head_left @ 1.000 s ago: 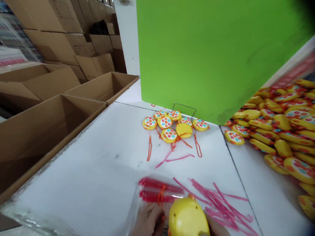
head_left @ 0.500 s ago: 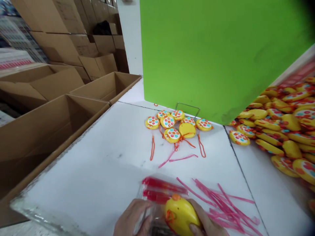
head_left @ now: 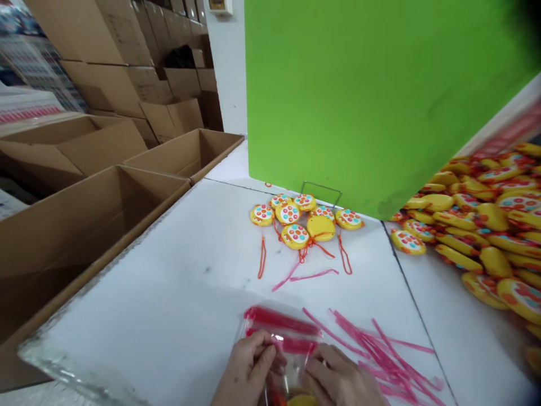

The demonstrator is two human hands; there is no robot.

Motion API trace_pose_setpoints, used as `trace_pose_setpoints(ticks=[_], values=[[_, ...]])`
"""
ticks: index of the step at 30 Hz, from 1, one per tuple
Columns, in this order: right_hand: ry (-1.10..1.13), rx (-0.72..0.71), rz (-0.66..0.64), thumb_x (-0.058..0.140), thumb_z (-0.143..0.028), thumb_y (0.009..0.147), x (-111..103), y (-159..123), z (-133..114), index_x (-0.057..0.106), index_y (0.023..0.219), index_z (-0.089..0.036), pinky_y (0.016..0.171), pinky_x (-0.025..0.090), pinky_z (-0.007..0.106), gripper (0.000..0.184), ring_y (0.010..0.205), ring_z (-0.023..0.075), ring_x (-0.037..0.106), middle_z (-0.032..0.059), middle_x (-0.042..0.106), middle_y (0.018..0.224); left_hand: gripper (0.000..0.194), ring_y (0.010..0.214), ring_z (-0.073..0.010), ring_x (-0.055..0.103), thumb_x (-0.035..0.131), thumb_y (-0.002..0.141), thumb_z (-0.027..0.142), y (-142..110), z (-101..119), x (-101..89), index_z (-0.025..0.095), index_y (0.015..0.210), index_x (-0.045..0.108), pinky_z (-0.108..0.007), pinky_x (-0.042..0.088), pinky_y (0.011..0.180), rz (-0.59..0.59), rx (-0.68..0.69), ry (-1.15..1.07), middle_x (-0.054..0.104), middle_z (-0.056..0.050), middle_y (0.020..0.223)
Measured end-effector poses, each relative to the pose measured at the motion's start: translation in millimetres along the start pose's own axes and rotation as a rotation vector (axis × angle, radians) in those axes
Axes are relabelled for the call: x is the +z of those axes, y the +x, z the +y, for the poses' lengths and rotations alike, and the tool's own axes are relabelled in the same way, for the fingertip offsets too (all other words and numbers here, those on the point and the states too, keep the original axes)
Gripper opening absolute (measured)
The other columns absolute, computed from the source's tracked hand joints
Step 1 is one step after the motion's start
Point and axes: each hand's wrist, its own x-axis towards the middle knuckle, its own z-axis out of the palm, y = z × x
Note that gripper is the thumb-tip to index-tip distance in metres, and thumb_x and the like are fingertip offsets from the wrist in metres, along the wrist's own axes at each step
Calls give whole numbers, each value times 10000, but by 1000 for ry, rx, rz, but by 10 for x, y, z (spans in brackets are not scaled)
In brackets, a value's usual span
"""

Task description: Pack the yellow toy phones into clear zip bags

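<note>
Both of my hands sit at the bottom edge of the view on a clear plastic bag (head_left: 282, 332) with a red strip along its mouth. My left hand (head_left: 247, 372) pinches the bag's left side, fingers closed. My right hand (head_left: 338, 378) grips the bag's right side. A yellow toy (head_left: 302, 400) with an orange cord shows inside the bag between my hands, mostly cut off by the frame. Loose pink strips (head_left: 380, 355) lie just right of my right hand.
A cluster of yellow toys (head_left: 304, 217) with coloured buttons and orange cords lies by a green board (head_left: 372, 96). A large heap of the same toys (head_left: 482, 225) fills the right. Open cardboard boxes (head_left: 76, 214) line the white table (head_left: 169, 282) on the left.
The yellow toy, held above the bag by my right hand, has gone down into the bag. Both hands now grip the bag near its mouth.
</note>
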Motion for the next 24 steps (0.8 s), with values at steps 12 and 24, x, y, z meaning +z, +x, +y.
trace_pose_setpoints(ticks=[12, 24], values=[[70, 4, 207, 480, -71, 762, 100, 325, -321, 553, 765, -213, 471, 409, 247, 159, 569, 171, 616, 2, 639, 693, 248, 577, -146, 482, 391, 840, 231, -71, 239, 120, 165, 772, 619, -226, 378, 520, -92, 122, 399, 594, -21, 657], [16, 960, -115, 348, -459, 790, -107, -1022, 1203, 454, 590, -301, 518, 440, 430, 276, 590, 311, 636, 65, 653, 612, 199, 702, -180, 632, 411, 876, 337, -70, -45, -92, 194, 752, 475, -267, 477, 642, -65, -11, 103, 674, -52, 748]])
